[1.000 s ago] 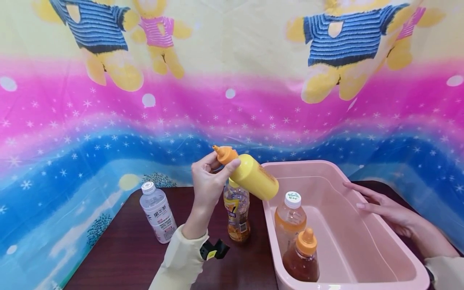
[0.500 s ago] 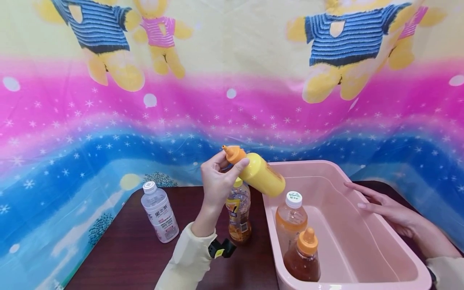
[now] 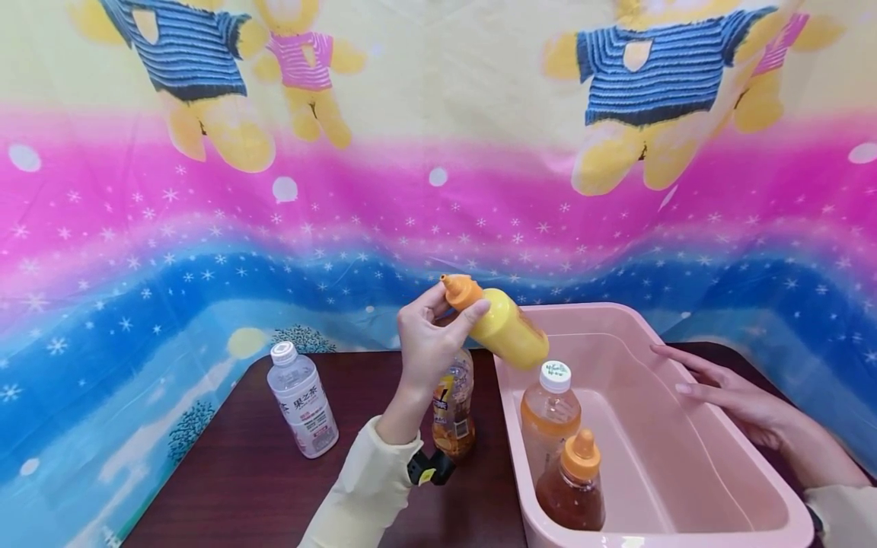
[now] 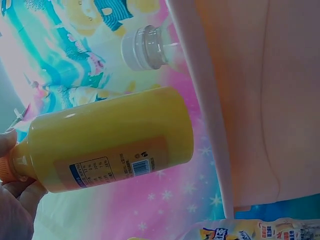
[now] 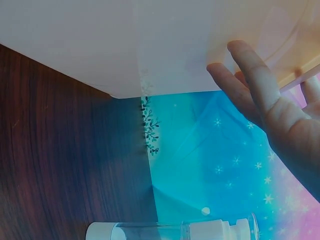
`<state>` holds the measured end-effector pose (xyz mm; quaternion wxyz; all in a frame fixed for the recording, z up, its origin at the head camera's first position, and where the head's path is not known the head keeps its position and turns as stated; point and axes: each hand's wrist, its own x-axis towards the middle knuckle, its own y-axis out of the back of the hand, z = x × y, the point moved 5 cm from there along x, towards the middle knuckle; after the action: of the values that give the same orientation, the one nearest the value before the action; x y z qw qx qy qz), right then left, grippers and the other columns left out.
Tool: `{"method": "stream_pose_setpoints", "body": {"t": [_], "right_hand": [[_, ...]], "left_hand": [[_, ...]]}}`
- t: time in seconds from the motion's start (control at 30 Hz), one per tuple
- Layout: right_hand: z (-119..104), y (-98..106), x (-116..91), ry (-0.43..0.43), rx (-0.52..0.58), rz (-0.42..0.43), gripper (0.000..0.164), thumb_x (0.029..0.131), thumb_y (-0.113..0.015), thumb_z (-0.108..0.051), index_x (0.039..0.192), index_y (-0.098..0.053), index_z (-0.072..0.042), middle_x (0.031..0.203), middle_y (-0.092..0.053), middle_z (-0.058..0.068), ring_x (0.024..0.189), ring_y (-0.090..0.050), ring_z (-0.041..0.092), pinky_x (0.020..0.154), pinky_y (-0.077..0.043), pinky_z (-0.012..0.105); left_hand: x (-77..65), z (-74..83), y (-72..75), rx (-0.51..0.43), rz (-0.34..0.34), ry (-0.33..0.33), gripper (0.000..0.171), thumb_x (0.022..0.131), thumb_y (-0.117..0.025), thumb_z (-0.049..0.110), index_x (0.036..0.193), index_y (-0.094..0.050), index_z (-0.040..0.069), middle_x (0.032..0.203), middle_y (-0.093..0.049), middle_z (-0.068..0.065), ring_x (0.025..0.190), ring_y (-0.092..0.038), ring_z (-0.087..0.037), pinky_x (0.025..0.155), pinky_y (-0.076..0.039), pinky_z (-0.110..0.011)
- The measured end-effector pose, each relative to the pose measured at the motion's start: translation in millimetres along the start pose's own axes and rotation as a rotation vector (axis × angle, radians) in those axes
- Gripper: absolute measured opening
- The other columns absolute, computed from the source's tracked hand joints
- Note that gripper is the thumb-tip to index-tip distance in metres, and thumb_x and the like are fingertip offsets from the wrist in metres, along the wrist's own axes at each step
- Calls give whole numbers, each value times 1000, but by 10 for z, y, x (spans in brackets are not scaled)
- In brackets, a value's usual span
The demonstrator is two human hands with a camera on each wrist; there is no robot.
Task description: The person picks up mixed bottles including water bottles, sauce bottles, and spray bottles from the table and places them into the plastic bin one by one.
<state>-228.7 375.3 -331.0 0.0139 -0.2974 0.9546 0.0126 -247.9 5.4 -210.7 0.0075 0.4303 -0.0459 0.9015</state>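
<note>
Left hand [image 3: 430, 344] pinches the tilted yellow bottle [image 3: 510, 329] — nozzle [image 3: 452, 285] up-left, base [image 3: 537, 352] down-right; right hand [image 3: 738, 396], spread, touches the tub [image 3: 712, 472].

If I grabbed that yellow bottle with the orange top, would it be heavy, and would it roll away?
Probably not very heavy: the left hand holds the yellow bottle up just by its top end. Laid on its side, it would likely roll, because its body is round. Its smooth, shiny surface might feel a bit slippery too.
</note>
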Motion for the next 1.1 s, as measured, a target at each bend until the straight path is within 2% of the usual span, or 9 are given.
{"method": "stream_pose_setpoints", "body": {"t": [0.37, 0.57, 0.77, 1.03, 1.1], "right_hand": [[-3, 0, -10, -14, -39, 32, 53, 100, -30, -12, 141, -22, -44, 124, -52, -16, 104, -59, 34, 76, -44, 59], [-8, -3, -8, -5, -8, -2, 53, 100, -29, -10, 142, -22, -43, 126, -52, -14, 104, -58, 36, 76, -43, 60], [-11, -6, 0, 12, 30, -39, 54, 100, -27, -8, 142, -22, -42, 127, -51, -12, 104, -57, 37, 76, -42, 61], [-4, -8, 12, 34, 47, -51, 54, 100, -28, -7, 143, -21, -40, 129, -49, -15, 105, -57, 35, 76, -42, 61], [1, -9, 15, 36, 48, -52, 55, 100, -27, -6, 142, -22, -40, 129, -49, -15, 105, -58, 35, 76, -42, 61]], "left_hand": [[-10, -44, -128, 26, -32, 36, 32, 73, -75, 6, 103, -65, -4, 91, -68, -18, 85, -67, -17, 70, -55, -28], [-26, -122, -197, 61, -65, 33, 35, 73, -76, 9, 104, -65, -3, 93, -69, -16, 84, -67, -17, 69, -54, -25], [-39, -176, -266, 90, -123, 104, 37, 75, -75, 10, 107, -64, -2, 98, -68, -15, 92, -65, -18, 74, -53, -24], [-36, 48, -330, 139, -157, 159, 38, 76, -72, 3, 110, -61, -9, 100, -66, -21, 95, -64, -25, 76, -52, -25], [-37, 34, -349, 133, -165, 172, 38, 76, -72, 2, 111, -60, -9, 101, -65, -21, 96, -64, -26, 76, -52, -25]]}}
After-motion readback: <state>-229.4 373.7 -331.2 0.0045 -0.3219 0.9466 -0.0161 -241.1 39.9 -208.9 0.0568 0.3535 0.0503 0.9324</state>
